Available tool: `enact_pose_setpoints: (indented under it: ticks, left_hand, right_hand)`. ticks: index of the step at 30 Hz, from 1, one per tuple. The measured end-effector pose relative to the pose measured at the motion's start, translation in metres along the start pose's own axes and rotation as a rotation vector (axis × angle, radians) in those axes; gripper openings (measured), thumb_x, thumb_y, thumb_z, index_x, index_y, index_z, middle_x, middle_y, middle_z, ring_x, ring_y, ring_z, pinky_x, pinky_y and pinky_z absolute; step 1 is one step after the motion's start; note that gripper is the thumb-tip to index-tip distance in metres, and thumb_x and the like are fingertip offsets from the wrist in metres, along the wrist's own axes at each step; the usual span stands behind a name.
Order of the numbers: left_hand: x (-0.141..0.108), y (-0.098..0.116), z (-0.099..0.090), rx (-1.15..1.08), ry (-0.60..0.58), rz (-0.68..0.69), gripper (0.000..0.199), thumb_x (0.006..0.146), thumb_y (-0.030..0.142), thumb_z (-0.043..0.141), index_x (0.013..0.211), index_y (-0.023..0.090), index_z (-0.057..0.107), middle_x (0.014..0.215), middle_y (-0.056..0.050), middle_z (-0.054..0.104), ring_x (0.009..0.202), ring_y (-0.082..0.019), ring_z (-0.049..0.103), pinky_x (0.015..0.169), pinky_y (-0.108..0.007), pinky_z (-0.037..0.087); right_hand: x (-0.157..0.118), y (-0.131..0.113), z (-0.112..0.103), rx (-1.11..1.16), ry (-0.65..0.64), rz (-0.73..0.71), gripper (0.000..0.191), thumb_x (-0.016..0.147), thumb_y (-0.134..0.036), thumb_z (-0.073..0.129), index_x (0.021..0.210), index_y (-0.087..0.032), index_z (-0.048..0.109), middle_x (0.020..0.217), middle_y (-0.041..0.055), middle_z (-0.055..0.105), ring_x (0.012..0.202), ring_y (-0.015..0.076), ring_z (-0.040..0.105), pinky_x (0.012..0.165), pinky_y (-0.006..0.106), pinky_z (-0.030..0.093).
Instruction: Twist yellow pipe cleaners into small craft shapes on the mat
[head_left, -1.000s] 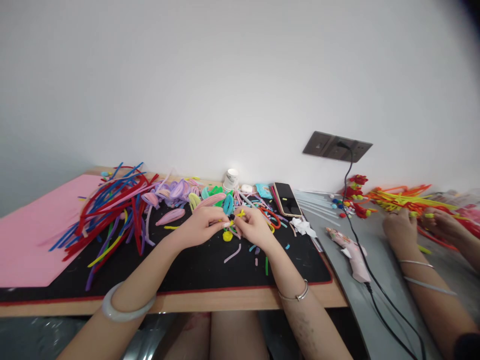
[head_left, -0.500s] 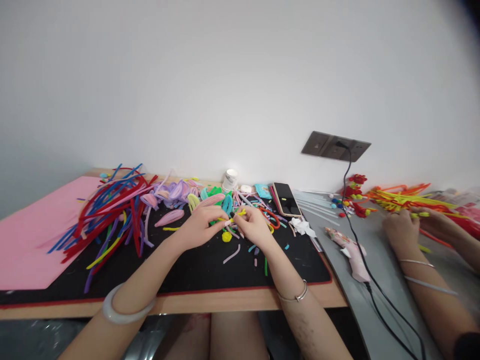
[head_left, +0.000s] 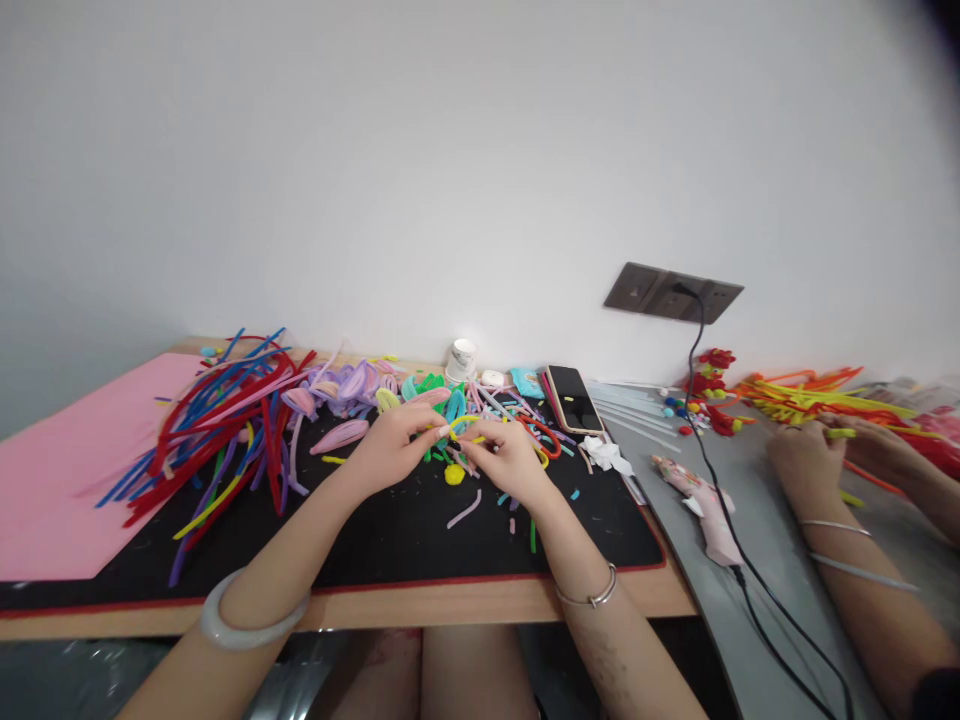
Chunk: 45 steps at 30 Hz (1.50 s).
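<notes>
Over the black mat [head_left: 420,545], my left hand [head_left: 399,447] pinches a thin yellow pipe cleaner [head_left: 466,420] between thumb and fingers. My right hand [head_left: 506,455] grips the same piece from the other side, and the yellow strip arches in a small loop between the fingertips. Just below the hands lies a yellow coiled ball [head_left: 454,474]. Pink petal-like loops [head_left: 339,437] rest left of my left hand, and green and teal loops lie behind the fingers.
Red, blue and purple pipe cleaners [head_left: 225,430] are heaped at left on pink paper [head_left: 75,470]. A paper cup [head_left: 461,358], phone [head_left: 573,398] and crumpled tissue [head_left: 606,455] stand behind. At right are a corded glue gun [head_left: 709,515] and another person's hands [head_left: 810,460].
The yellow strip now shows as an arched loop between my fingertips. The fingers of my right hand have shifted slightly, covering the dark fingertip seen before.
</notes>
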<state>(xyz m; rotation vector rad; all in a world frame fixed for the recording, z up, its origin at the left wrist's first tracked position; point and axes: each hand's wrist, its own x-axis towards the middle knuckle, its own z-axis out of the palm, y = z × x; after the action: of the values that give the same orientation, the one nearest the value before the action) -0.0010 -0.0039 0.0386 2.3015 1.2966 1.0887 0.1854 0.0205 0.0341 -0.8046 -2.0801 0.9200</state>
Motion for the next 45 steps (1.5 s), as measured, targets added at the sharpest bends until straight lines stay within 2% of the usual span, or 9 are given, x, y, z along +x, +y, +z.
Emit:
enact_pose_setpoints:
  ticks: [5,10,12,16,21,26,34,40,45]
  left_hand:
    - [-0.001,-0.002,-0.001,-0.019,-0.052,0.010,0.022,0.087,0.025,0.044,0.074,0.017,0.060,0.076,-0.001,0.065,0.087,-0.018,0.060,0.088,-0.031,0.041]
    - [-0.001,-0.002,-0.004,-0.050,-0.109,0.017,0.025,0.088,0.028,0.043,0.072,0.017,0.059,0.072,0.000,0.061,0.080,-0.016,0.059,0.087,-0.030,0.041]
    - [-0.001,-0.001,-0.005,-0.065,-0.126,0.028,0.028,0.088,0.030,0.042,0.069,0.017,0.058,0.068,0.000,0.059,0.083,-0.016,0.058,0.089,-0.030,0.040]
    - [-0.001,0.000,-0.005,-0.064,-0.171,0.014,0.027,0.088,0.030,0.043,0.069,0.018,0.059,0.070,0.000,0.060,0.079,-0.016,0.057,0.090,-0.029,0.039]
    - [-0.003,0.000,-0.003,-0.045,-0.190,0.018,0.026,0.087,0.028,0.042,0.070,0.018,0.058,0.070,0.000,0.058,0.065,-0.013,0.053,0.075,-0.026,0.043]
    - [-0.002,0.000,-0.001,-0.005,-0.176,0.064,0.027,0.088,0.025,0.042,0.064,0.018,0.051,0.062,0.002,0.050,0.060,-0.012,0.048,0.062,-0.024,0.040]
    - [-0.002,-0.001,0.004,-0.018,-0.174,0.086,0.025,0.087,0.022,0.043,0.064,0.016,0.052,0.064,0.001,0.051,0.061,-0.012,0.047,0.059,-0.025,0.038]
    - [-0.002,-0.001,0.005,0.001,-0.203,0.091,0.024,0.086,0.022,0.045,0.066,0.017,0.056,0.065,0.001,0.055,0.065,-0.013,0.053,0.069,-0.027,0.045]
    - [-0.001,0.003,0.005,0.062,-0.123,0.120,0.022,0.086,0.024,0.047,0.074,0.019,0.064,0.063,0.002,0.059,0.068,-0.013,0.058,0.096,-0.036,0.037]
  right_hand:
    - [0.001,-0.002,-0.003,-0.136,0.075,-0.234,0.012,0.080,-0.025,0.059,0.071,-0.017,0.063,0.070,0.0036,0.061,0.062,0.0121,0.052,0.058,0.024,0.040]
    - [0.002,-0.003,-0.004,-0.027,0.076,-0.229,0.009,0.075,-0.025,0.065,0.071,-0.017,0.062,0.096,0.0075,0.060,0.067,0.0117,0.053,0.054,0.023,0.042]
    - [0.002,-0.001,-0.004,0.018,0.046,-0.208,0.007,0.076,-0.023,0.063,0.073,-0.017,0.061,0.098,0.0072,0.061,0.068,0.0116,0.055,0.054,0.022,0.043]
    - [0.002,0.002,-0.005,0.007,0.067,-0.168,0.009,0.074,-0.022,0.064,0.082,-0.017,0.062,0.085,0.0051,0.063,0.066,0.0125,0.054,0.055,0.022,0.043]
    - [0.004,0.001,-0.006,-0.114,0.026,-0.140,0.008,0.075,-0.024,0.063,0.072,-0.016,0.061,0.069,0.0009,0.059,0.061,0.0115,0.049,0.060,0.023,0.039]
    - [0.004,0.000,-0.003,-0.120,-0.077,-0.071,0.015,0.082,-0.019,0.049,0.068,-0.016,0.053,0.061,-0.0026,0.050,0.058,0.0100,0.044,0.058,0.022,0.034]
    - [0.002,0.001,0.001,-0.005,-0.139,0.028,0.010,0.083,-0.021,0.042,0.073,-0.019,0.041,0.062,-0.0046,0.042,0.058,0.0099,0.040,0.056,0.021,0.032]
    - [0.001,0.002,0.004,0.032,-0.087,-0.013,0.006,0.083,-0.021,0.044,0.077,-0.018,0.045,0.063,-0.0043,0.041,0.057,0.0095,0.039,0.056,0.021,0.032]
    - [0.002,0.004,0.007,0.181,0.023,0.085,0.004,0.080,-0.019,0.043,0.076,-0.019,0.041,0.050,-0.0078,0.037,0.044,0.0073,0.033,0.046,0.020,0.028]
